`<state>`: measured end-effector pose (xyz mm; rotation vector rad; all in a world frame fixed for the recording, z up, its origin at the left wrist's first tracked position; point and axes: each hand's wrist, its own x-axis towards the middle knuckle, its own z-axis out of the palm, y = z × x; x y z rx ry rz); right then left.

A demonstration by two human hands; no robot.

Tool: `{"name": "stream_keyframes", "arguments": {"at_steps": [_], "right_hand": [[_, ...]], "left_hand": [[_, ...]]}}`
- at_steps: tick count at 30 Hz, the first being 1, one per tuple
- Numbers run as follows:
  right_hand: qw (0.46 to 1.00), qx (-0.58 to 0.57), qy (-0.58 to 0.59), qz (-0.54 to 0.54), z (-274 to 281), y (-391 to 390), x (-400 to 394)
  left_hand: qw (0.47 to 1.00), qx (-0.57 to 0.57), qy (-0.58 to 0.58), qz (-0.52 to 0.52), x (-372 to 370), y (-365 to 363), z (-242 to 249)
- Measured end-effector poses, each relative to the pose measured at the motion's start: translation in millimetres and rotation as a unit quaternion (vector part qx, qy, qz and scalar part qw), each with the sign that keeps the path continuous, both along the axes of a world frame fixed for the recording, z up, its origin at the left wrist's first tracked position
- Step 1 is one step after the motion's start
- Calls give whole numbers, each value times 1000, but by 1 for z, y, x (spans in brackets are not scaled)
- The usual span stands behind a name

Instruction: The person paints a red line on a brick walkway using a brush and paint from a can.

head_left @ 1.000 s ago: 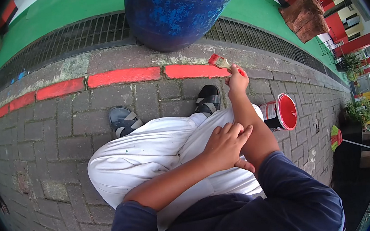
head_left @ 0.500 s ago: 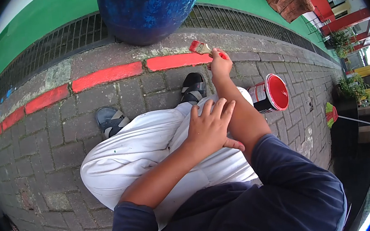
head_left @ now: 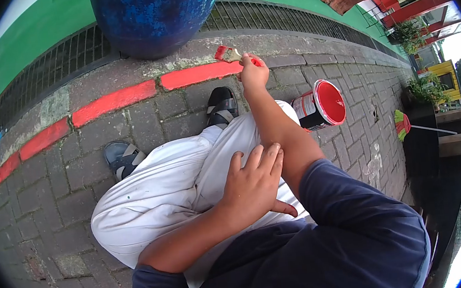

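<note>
My right hand (head_left: 255, 74) is closed round the handle of a paintbrush (head_left: 227, 54), whose bristles are coated in red paint and point left. The brush is over the far end of a bright red painted strip (head_left: 195, 75) along the row of edging bricks. My left hand (head_left: 254, 186) has its fingers stretched out and holds nothing; its fingertips are at my right forearm, above my white trousers (head_left: 153, 208). Right of my right forearm stands a paint bucket (head_left: 330, 102), red inside, with a dark and white label.
A large blue barrel (head_left: 155, 17) stands beyond the strip, beside a metal drain grate (head_left: 268, 19). More red bricks (head_left: 44, 138) run off to the left. My sandalled feet (head_left: 221, 105) rest on grey paving. A broom (head_left: 402, 125) lies at the right.
The view has shifted, so the scene sits further left. My right hand still grips the brush near the strip's end. My left hand's fingers have drawn closer together, by my right forearm.
</note>
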<state>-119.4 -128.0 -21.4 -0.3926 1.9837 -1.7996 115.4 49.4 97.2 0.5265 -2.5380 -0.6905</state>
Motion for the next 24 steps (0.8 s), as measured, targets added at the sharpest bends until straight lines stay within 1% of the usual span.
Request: {"name": "stream_keyframes", "arguments": {"at_steps": [2,5,6,9,10,13,14,15,17,19,20,24], "right_hand": [[1000,5,-6,-4,0,2,0],[997,49,50,-17,-23,-4,-12],[997,54,46,-28,-31,-6,-16],[996,59,51,-52,-30,-5,-15],[994,81,65,-46,-28,-4,-15],[995,63,57,-51,-34,-7,-20],[997,33,42,-62,-37,-9,-24],[997,31,36,-64,-36,-10,-24],[997,24,22,-70,-30,-8,-23],[998,9,13,-62,-28,-7,-20],[998,4,13,-64,-26,-8,-21],[997,-34,-29,-58,-15,-3,-15]], "left_hand": [[1000,-3,-9,2,-3,6,0],[998,-20,-46,48,-18,-5,-16],[996,-16,-71,44,-22,-12,-18],[991,9,-118,59,-32,-28,-19],[988,37,-144,45,-33,-29,-20],[996,77,-39,-4,-29,-15,-18],[994,71,-54,-68,-24,-9,-13],[987,55,-14,-148,-21,-2,-6],[964,138,108,-197,-22,15,-14],[986,22,20,-163,-23,-6,-31],[989,-38,-24,-144,-25,-17,-35],[994,-18,-29,-99,-28,-22,-33]]}}
